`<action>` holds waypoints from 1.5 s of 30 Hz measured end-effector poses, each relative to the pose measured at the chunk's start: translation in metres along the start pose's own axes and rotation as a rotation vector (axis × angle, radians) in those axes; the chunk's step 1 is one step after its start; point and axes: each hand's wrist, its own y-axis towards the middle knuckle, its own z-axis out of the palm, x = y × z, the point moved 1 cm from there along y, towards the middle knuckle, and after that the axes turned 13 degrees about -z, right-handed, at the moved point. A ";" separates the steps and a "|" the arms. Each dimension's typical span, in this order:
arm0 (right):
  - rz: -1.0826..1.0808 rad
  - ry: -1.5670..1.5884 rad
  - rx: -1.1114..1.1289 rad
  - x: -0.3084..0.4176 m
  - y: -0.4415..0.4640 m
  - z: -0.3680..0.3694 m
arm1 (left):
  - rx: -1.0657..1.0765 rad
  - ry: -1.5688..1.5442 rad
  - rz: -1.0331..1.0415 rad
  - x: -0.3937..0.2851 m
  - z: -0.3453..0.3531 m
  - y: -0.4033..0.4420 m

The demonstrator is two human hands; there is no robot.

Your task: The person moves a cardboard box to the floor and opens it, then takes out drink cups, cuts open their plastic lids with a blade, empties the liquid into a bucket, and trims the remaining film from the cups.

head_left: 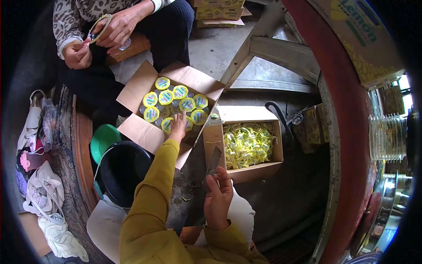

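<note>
My left hand [178, 126] reaches into an open cardboard box [133, 91], with its fingers over the yellow-lidded lemon cups [166, 97]. Its fingertips are too small to tell whether they grip a cup. My right hand [218, 196] is closed around the lower end of a flat grey blade [214, 162], which points up. Just beyond the blade stands a second cardboard box [252, 173], holding a heap of yellow-green strips [248, 145].
Across the box sits another person, whose hands [115, 33] hold a pale ring [100, 29]. A black bucket [125, 174] and green basin [104, 143] stand at left. A wooden frame [285, 57] and red-edged table [347, 132] rise at right.
</note>
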 end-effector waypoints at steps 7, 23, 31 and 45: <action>-0.091 -0.022 0.080 0.011 -0.009 0.002 | -0.151 -0.751 0.036 -0.008 -0.066 -0.008; -0.007 0.091 0.389 -0.023 -0.042 0.017 | -0.537 -1.249 0.067 0.107 -0.347 -0.234; -0.434 -0.345 0.910 -0.059 -0.086 0.060 | -0.476 -0.901 0.105 0.153 -0.327 -0.297; -1.215 -0.673 1.289 -0.061 -0.126 0.107 | -0.317 -0.790 0.149 0.176 -0.318 -0.264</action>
